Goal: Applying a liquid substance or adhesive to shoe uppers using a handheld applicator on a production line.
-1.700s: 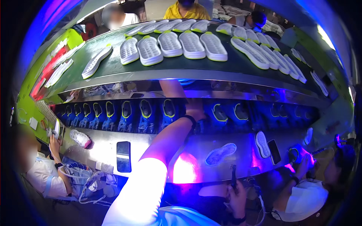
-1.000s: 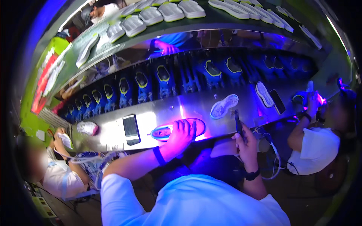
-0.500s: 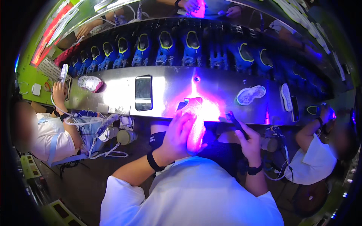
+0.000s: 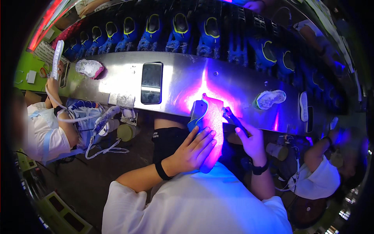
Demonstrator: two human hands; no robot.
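A shoe on a dark last lies tilted in front of me at the bench edge. Its blue upper [image 4: 197,113] faces left, and its underside [image 4: 214,124] glows pink under a magenta and violet light. My left hand [image 4: 194,151] holds the shoe, fingers laid across its side and underside; the thumb's grip is partly hidden. In my right hand [image 4: 252,143] is a dark-handled brush [image 4: 235,120], its tip beside the right edge of the shoe's underside.
A steel bench [image 4: 120,84] carries a phone [image 4: 152,83], a pale sole [image 4: 89,68] and another whitish sole [image 4: 270,99]. Behind it stands a row of blue shoes [image 4: 153,29]. One co-worker [image 4: 43,130] sits at left, another [image 4: 317,169] at right.
The shoe has turned so its lit underside shows more, and my left hand has spread over it. The brush has come closer to the shoe. The whole view has shifted.
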